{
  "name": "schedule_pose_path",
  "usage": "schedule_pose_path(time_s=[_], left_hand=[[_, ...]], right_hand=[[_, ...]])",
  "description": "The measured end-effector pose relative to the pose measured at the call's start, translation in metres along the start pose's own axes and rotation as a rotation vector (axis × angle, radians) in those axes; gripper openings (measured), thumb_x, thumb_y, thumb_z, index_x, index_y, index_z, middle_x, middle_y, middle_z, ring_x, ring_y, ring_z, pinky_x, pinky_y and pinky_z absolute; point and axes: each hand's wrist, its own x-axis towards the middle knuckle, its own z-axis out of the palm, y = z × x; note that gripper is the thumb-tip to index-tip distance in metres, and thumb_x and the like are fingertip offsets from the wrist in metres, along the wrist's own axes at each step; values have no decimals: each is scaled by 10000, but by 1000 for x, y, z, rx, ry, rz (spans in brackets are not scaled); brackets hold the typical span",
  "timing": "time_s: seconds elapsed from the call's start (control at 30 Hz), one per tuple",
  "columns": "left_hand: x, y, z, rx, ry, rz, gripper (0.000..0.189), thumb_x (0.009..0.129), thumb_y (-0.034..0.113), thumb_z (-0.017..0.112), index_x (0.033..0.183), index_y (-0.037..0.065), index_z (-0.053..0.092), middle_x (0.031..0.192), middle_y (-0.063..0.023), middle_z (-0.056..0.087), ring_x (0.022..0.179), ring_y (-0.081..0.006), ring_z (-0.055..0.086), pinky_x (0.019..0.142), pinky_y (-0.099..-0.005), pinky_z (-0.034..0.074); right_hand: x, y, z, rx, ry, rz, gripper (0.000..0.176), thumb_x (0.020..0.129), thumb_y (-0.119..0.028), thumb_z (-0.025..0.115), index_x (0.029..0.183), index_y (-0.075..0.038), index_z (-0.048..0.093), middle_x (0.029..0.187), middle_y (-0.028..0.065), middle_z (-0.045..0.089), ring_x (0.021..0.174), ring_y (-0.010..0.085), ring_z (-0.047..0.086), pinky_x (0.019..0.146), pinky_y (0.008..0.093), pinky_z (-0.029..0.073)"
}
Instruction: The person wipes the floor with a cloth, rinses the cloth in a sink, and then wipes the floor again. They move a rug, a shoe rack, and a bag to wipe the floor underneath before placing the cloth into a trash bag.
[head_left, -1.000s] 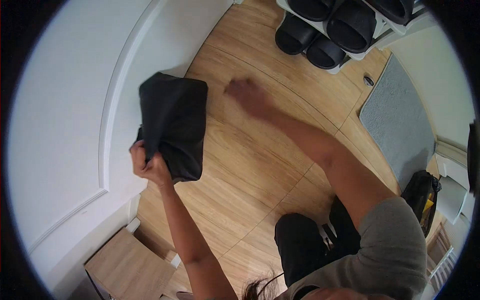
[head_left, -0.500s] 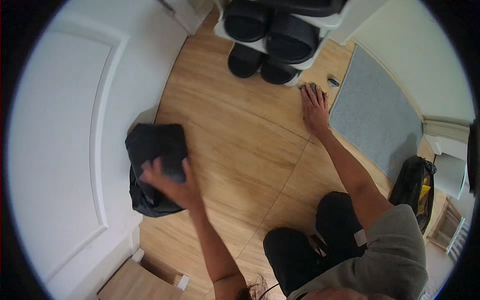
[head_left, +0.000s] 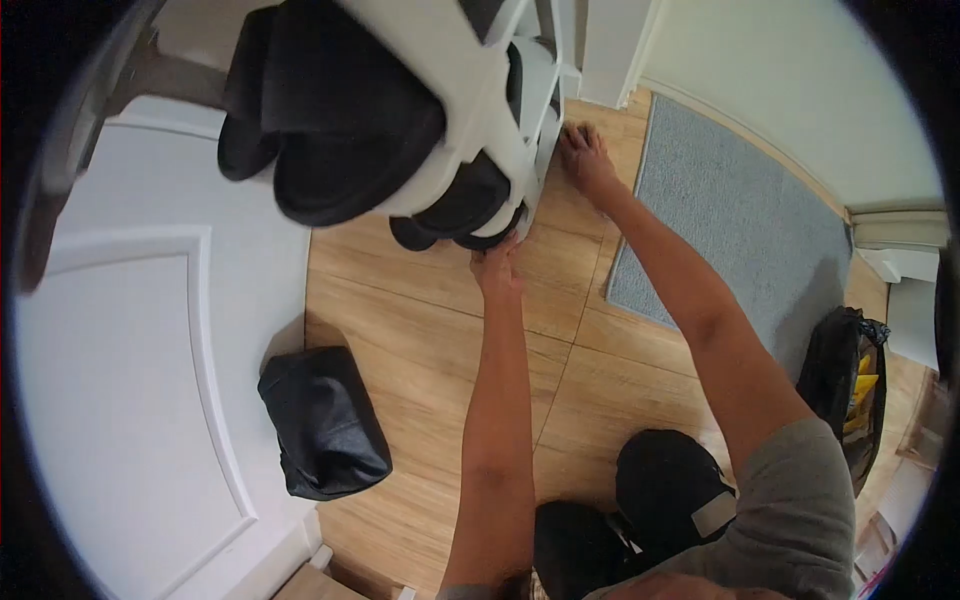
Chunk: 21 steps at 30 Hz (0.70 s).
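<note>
A white shoe rack (head_left: 535,75) holds black slippers (head_left: 350,120) on its tiers. At its lower front corner is my left hand (head_left: 498,265), fingers bent around the bottom edge beside a black slipper (head_left: 465,205). My right hand (head_left: 588,155) is down by the floor along the rack's right side, its fingers curled. Whatever lies under those fingers is too dark and hidden to make out.
A black bag (head_left: 325,425) sits on the wood-look floor (head_left: 430,330) by the white door (head_left: 110,360). To the right lies a grey mat (head_left: 725,215). Another black bag (head_left: 845,380), with yellow inside, stands near my right arm.
My left hand has left the area over the black bag and reached the rack's base. My right hand has moved from the floor near the mat to the rack's side. The view has shifted.
</note>
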Motion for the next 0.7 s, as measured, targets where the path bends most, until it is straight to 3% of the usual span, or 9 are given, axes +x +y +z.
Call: schedule_pose_path(time_s=[0.07,0.2,0.27,0.3,0.37,0.47,0.5,0.6,0.7], left_hand=[[0,1,3,-93,59,-48,404,723,-204,610,1094,-91,500,978,-155,603,761,-246,636,758,-404,596],[10,-5,-4,-14,50,-49,421,704,-204,581,1098,-96,482,1024,-130,590,832,-229,647,660,-346,568],[9,-1,-7,10,94,13,399,704,-212,576,1078,-109,480,992,-152,588,798,-235,644,599,-342,582],[11,0,-12,8,91,16,399,704,-212,576,1078,-109,480,992,-152,588,798,-235,644,599,-342,582],[12,-1,-33,12,105,37,409,720,-208,576,1098,-104,459,981,-212,559,744,-290,634,630,-470,613],[7,3,-61,30,73,80,463,706,-216,553,1135,-103,419,1042,-229,539,730,-315,628,614,-490,607],[1,10,-63,24,222,-4,537,713,-221,514,1206,-44,396,1130,-240,508,780,-349,627,637,-518,598],[-12,12,-98,64,145,20,596,726,-195,520,1262,24,380,1195,-250,477,865,-384,624,665,-538,587],[-20,12,-141,155,154,54,622,744,-139,572,1299,70,383,1252,-232,460,928,-390,618,699,-538,576]], right_hand=[[23,20,3,-45,127,12,386,823,-147,552,1191,-31,566,1364,168,370,1222,406,373,993,517,345],[36,23,-8,63,162,127,345,849,-162,540,1172,-45,571,1318,165,425,1230,371,382,1014,476,331],[35,21,-11,13,118,115,319,869,-157,535,1174,-80,588,1299,113,473,1228,305,400,1016,448,327],[32,16,-22,12,123,114,319,869,-157,535,1174,-80,588,1299,113,473,1228,305,400,1016,448,327],[21,3,-46,-108,64,173,289,888,-165,527,1160,-118,610,1295,48,505,1217,257,425,1013,423,337],[22,9,-29,39,194,164,273,879,-185,542,1133,-162,638,1300,2,519,1226,222,436,1015,419,337],[20,9,-24,45,196,176,273,879,-185,542,1133,-162,638,1300,2,519,1226,222,436,1015,419,337],[24,9,-11,63,258,106,275,857,-191,570,1119,-187,651,1292,7,539,1245,228,439,1022,427,339],[37,-4,-2,282,237,-146,275,806,-159,620,1075,-177,675,1262,-12,576,1247,221,450,1051,415,335]])
